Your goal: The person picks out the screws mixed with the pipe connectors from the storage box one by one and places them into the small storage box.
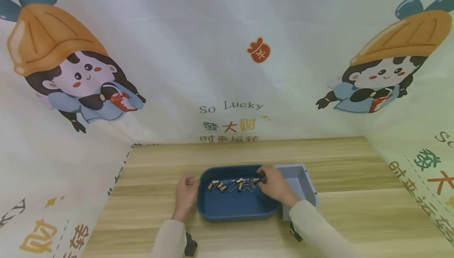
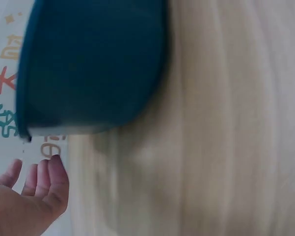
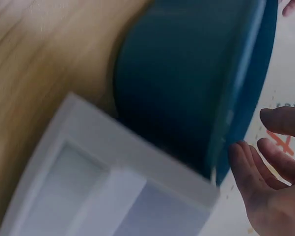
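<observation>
A dark blue tray (image 1: 237,209) stands on the table, holding several brass-coloured fittings (image 1: 221,187) with blue parts and thin silver screw-like pieces (image 1: 233,189). My right hand (image 1: 276,186) is over the tray's right end, its fingers near the small parts. In the right wrist view the thumb and fingers of that hand are loosely bent and apart, with nothing visible between them. Just outside the tray's left end is my left hand (image 1: 186,195). The left wrist view shows its fingers relaxed and holding nothing, close to the tray's outer wall (image 2: 95,73).
A light grey bin (image 1: 309,179) adjoins the tray on the right, partly covered by my right forearm. Wood-patterned tabletop (image 1: 354,179) extends around both containers. Printed cloth (image 1: 170,72) hangs behind the table and along its sides.
</observation>
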A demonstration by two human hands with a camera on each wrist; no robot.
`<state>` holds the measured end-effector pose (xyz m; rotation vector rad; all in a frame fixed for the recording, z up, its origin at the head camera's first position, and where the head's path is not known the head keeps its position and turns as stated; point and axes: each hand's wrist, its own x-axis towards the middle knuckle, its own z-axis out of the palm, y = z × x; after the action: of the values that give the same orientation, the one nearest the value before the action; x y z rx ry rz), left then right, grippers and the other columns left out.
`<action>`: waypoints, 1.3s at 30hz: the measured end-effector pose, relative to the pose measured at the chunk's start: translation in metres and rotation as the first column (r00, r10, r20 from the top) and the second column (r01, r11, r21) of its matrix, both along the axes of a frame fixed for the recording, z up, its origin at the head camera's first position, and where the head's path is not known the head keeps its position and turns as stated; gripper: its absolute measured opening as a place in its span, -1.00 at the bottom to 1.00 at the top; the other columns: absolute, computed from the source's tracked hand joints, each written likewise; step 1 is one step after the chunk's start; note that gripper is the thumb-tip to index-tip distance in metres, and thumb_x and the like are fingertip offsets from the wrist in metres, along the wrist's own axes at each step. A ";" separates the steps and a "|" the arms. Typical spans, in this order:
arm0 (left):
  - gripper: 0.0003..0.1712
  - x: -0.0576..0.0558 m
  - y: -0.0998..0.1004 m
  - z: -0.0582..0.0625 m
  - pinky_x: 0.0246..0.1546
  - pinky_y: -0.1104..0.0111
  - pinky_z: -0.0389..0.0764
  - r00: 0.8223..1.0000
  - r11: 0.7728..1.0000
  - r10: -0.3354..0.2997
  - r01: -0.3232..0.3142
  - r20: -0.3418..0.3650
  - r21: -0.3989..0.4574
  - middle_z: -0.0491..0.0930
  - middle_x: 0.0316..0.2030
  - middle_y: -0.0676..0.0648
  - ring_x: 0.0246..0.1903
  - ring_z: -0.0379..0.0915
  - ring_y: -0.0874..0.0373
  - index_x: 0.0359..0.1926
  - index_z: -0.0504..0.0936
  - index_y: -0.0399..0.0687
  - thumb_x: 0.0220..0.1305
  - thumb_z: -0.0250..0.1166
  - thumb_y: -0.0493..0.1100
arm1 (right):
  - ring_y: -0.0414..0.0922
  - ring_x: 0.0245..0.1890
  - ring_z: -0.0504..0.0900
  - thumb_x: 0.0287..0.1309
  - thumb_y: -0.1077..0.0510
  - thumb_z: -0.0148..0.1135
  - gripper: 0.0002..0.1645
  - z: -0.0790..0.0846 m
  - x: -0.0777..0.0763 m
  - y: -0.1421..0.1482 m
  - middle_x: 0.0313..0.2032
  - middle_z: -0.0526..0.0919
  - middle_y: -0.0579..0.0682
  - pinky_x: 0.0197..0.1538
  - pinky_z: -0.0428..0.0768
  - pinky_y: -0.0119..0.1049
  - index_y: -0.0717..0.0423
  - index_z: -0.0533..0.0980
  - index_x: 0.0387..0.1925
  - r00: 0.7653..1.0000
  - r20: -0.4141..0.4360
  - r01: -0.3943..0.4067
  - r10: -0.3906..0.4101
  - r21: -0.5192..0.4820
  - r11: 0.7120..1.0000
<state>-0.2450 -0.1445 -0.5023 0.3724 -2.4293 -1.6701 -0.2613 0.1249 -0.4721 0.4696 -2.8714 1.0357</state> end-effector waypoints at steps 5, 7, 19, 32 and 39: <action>-0.62 0.000 0.010 -0.009 -0.15 0.23 0.59 0.998 0.997 0.066 -0.066 -0.014 0.025 0.57 -0.14 -0.34 -0.13 0.51 -0.13 0.02 0.48 -0.41 0.28 0.14 -0.21 | -0.09 -0.41 0.50 -0.13 0.41 0.33 -0.67 -0.010 0.000 -0.008 -0.36 0.58 0.17 -0.29 0.58 -0.17 0.36 0.53 -0.22 1.000 -0.026 0.011 -0.010 0.029 1.000; -0.65 0.000 0.012 -0.013 -0.17 0.31 0.56 0.995 0.994 0.095 -0.094 -0.013 0.051 0.57 -0.15 -0.30 -0.15 0.52 -0.07 0.00 0.50 -0.38 0.29 0.13 -0.20 | -0.09 -0.42 0.47 -0.15 0.42 0.32 -0.69 -0.014 -0.001 -0.012 -0.40 0.57 0.16 -0.29 0.58 -0.14 0.37 0.53 -0.25 0.999 -0.030 0.020 -0.019 0.032 0.999; -0.64 0.002 0.016 -0.032 -0.08 0.30 0.63 0.986 0.982 0.160 -0.155 -0.039 0.104 0.60 -0.09 -0.32 -0.14 0.57 -0.06 0.07 0.54 -0.35 0.28 0.18 -0.26 | -0.06 -0.39 0.51 -0.14 0.39 0.34 -0.73 -0.037 -0.003 -0.024 -0.38 0.58 0.14 -0.27 0.61 -0.09 0.35 0.54 -0.30 0.995 0.024 0.098 -0.099 0.066 0.993; -0.71 0.002 0.020 -0.035 0.02 0.12 0.61 0.974 0.973 0.219 -0.214 -0.057 0.084 0.65 -0.14 -0.33 -0.10 0.58 -0.13 -0.04 0.62 -0.35 0.28 0.19 -0.26 | -0.04 -0.43 0.59 -0.15 0.38 0.31 -0.81 -0.046 -0.010 -0.029 -0.45 0.63 0.09 -0.36 0.63 -0.14 0.27 0.54 -0.38 0.992 0.048 0.112 -0.115 0.060 0.992; -0.71 0.009 0.020 -0.036 0.07 0.07 0.58 0.982 0.982 0.182 -0.180 -0.046 0.052 0.64 -0.09 -0.34 -0.04 0.56 -0.18 -0.02 0.61 -0.34 0.30 0.17 -0.26 | -0.12 -0.53 0.52 -0.16 0.36 0.34 -0.85 -0.053 -0.005 -0.033 -0.54 0.58 -0.01 -0.44 0.58 -0.19 0.19 0.55 -0.46 0.986 0.055 0.149 -0.155 0.103 0.983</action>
<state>-0.2361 -0.1244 -0.5380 0.5339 -2.2484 -1.6414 -0.2664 0.0923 -0.5251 0.2217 -2.9682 0.9033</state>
